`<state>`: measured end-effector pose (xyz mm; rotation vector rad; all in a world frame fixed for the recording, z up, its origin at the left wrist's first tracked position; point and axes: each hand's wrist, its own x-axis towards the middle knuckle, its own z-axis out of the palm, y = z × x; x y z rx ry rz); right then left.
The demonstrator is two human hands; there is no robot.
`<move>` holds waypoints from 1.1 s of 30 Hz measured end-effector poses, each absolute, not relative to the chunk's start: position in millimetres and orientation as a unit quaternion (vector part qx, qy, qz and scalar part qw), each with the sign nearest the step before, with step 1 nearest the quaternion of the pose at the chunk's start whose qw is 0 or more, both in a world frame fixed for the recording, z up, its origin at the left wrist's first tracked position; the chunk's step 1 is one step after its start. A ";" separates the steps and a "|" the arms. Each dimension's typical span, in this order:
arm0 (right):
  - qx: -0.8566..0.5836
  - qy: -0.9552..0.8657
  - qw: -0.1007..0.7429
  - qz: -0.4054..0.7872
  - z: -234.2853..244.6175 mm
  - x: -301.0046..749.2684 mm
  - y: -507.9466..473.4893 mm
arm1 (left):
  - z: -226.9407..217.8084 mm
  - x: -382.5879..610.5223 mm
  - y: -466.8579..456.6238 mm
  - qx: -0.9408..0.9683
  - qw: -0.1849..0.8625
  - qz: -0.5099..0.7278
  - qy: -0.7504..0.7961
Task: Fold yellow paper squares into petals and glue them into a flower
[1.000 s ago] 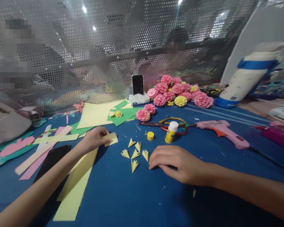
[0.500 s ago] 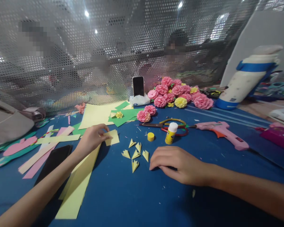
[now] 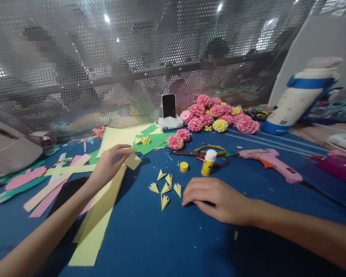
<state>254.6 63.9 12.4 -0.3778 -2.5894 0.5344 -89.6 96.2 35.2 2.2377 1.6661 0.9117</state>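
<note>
My left hand (image 3: 112, 161) is held over the pale yellow paper strips (image 3: 96, 231), its fingers stretched out and nothing seen in them. Just below its fingertips lies a small yellow paper square (image 3: 133, 162). Ahead of it, a small yellow paper flower (image 3: 145, 140) sits on green paper (image 3: 158, 141). My right hand (image 3: 216, 200) rests on the blue table, fingers loosely bent and thumb apart, holding nothing visible. Beside its fingertips are several folded yellow paper pieces (image 3: 165, 187). A glue stick (image 3: 208, 165) stands uncapped-looking with a white top behind that hand, near a yellow cap (image 3: 183, 167).
Scissors (image 3: 187, 152) and a pink glue gun (image 3: 272, 161) lie behind my right hand. Pink paper flowers (image 3: 216, 111) are heaped at the back beside a propped phone (image 3: 168, 105). A bottle (image 3: 300, 96) stands at right; a dark flat object (image 3: 66, 196) lies under my left arm.
My left hand has let go of the small yellow square and moved slightly up and away, its fingers straightening. The square now lies a little further left. My right hand has stayed in place.
</note>
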 end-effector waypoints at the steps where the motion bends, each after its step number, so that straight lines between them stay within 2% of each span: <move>1: -0.141 -0.941 0.238 0.197 12.4 254.7 63.9 | 38.9 -85.8 93.5 0.756 0.100 0.334 0.554; 4: -0.175 -0.923 0.259 0.223 12.8 254.8 61.7 | 46.6 -64.8 78.3 0.747 0.127 0.377 0.533; 9: -0.248 -0.868 0.271 0.335 10.8 250.8 48.1 | 34.3 -4.0 27.5 0.769 0.258 0.319 0.490; 12: -0.250 -0.882 0.242 0.319 6.1 246.4 39.6 | 21.2 22.6 0.8 0.779 0.304 0.271 0.477; 18: -0.234 -0.919 0.206 0.243 -1.3 242.6 39.3 | 9.6 25.6 -5.6 0.802 0.278 0.244 0.468; 21: -0.204 -0.935 0.209 0.201 -1.8 244.1 40.6 | 3.8 19.4 -2.7 0.833 0.239 0.249 0.433; 24: -0.136 -0.961 0.197 0.141 -2.1 247.9 40.0 | 0.0 14.5 -4.9 0.884 0.142 0.263 0.360; 27: -0.062 -0.972 0.220 0.063 -1.3 252.9 40.1 | -0.7 10.4 -10.8 0.912 0.045 0.277 0.299; 33: -0.032 -0.975 0.205 0.073 3.8 258.6 45.8 | -8.8 0.4 -20.0 0.901 -0.092 0.327 0.269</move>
